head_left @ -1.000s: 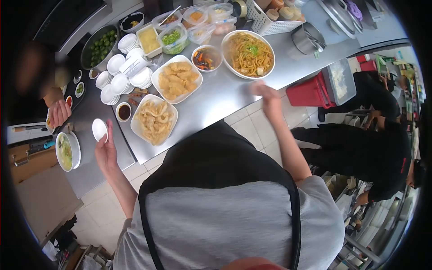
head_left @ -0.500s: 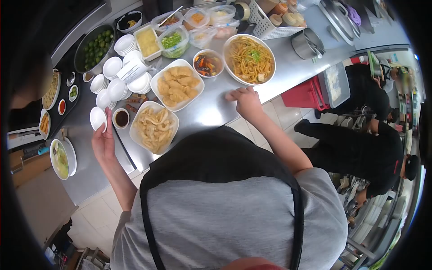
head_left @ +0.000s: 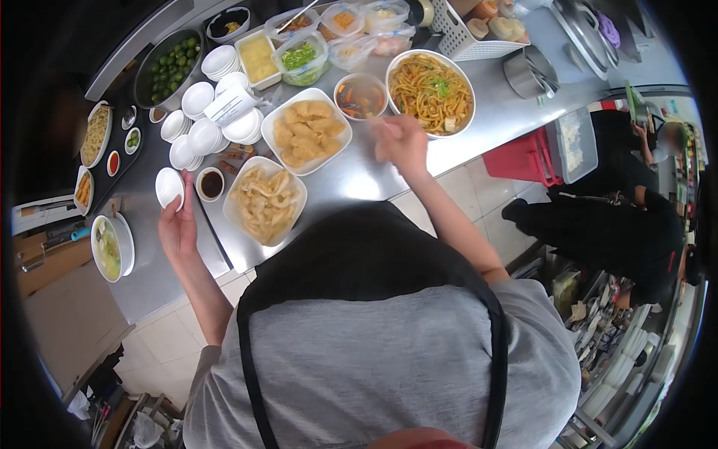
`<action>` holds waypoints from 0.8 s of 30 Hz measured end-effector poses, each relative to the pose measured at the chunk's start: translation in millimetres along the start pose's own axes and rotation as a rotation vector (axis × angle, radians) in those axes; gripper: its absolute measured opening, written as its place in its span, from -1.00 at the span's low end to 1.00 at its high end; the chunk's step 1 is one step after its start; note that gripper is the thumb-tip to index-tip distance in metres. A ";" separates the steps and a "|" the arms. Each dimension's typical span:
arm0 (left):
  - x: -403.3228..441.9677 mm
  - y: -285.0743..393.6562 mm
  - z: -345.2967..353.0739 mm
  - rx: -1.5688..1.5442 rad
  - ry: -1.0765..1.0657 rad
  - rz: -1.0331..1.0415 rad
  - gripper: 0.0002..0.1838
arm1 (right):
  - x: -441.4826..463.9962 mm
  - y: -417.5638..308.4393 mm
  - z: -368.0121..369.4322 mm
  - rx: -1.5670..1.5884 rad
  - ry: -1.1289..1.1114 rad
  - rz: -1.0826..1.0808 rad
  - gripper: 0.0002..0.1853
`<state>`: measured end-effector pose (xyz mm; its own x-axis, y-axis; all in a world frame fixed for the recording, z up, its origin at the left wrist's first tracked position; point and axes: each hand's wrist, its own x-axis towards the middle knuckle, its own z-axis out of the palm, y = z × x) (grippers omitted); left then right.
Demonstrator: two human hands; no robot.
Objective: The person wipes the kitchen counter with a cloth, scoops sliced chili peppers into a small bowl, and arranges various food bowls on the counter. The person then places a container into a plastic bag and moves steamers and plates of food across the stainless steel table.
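Note:
My left hand [head_left: 178, 228] holds a small white saucer [head_left: 170, 188] by its lower edge, fingers pressed along its side. Just right of it sits a small cup of dark sauce [head_left: 212, 182]. My right hand [head_left: 404, 148] hovers over the steel counter, its fingers bent and blurred; I cannot make out anything in them. It is nearest to a clear bowl of liquid with chili pieces [head_left: 360, 97] and a white bowl of noodles [head_left: 430, 93]. Between my hands stand a white bowl of golden fried pieces [head_left: 308, 133] and one of pale crispy strips [head_left: 265, 200].
Stacks of white saucers [head_left: 204, 136] stand behind, beside a pot of green limes [head_left: 173, 67]. Tubs, including chopped scallions [head_left: 301, 57], and a white basket [head_left: 479, 46] line the back. A soup bowl [head_left: 112, 248] is at left. Co-workers in black stand right, past a red bin [head_left: 520, 157].
My right hand has risen towards the chili bowl and turned, its fingers now more curled. My left hand still holds the saucer. The view has shifted slightly.

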<state>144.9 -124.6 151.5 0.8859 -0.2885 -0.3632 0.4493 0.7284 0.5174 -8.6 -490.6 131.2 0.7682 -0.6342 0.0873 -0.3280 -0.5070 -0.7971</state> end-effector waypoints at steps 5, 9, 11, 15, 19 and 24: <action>2.9 -1.6 -3.1 0.005 0.001 0.030 -0.45 | -19.1 31.0 -10.3 -0.296 -0.055 -0.182 -0.78; 11.1 -9.7 -1.8 0.002 -0.056 -0.052 -0.43 | -26.9 35.3 9.1 -0.520 -0.149 -0.443 -0.63; 7.8 -14.5 8.4 0.050 -0.049 -0.054 -0.43 | -32.3 61.9 33.2 -0.419 -0.126 -0.593 -0.64; 14.1 -15.2 11.2 0.066 -0.053 -0.050 -0.43 | -11.5 81.3 35.3 -0.341 -0.104 -0.582 -0.64; 8.0 -11.0 14.9 0.120 -0.062 0.000 -0.42 | -3.6 61.3 25.5 -0.237 -0.062 -0.329 -0.68; -0.7 -13.5 15.4 0.104 -0.074 0.034 -0.41 | -3.0 31.2 2.6 -0.197 -0.134 -0.224 -0.77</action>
<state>140.0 -143.8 156.7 0.9053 -0.3124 -0.2878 0.4248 0.6710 0.6078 -19.7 -503.0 104.5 0.8945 -0.4184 0.1578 -0.2325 -0.7366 -0.6352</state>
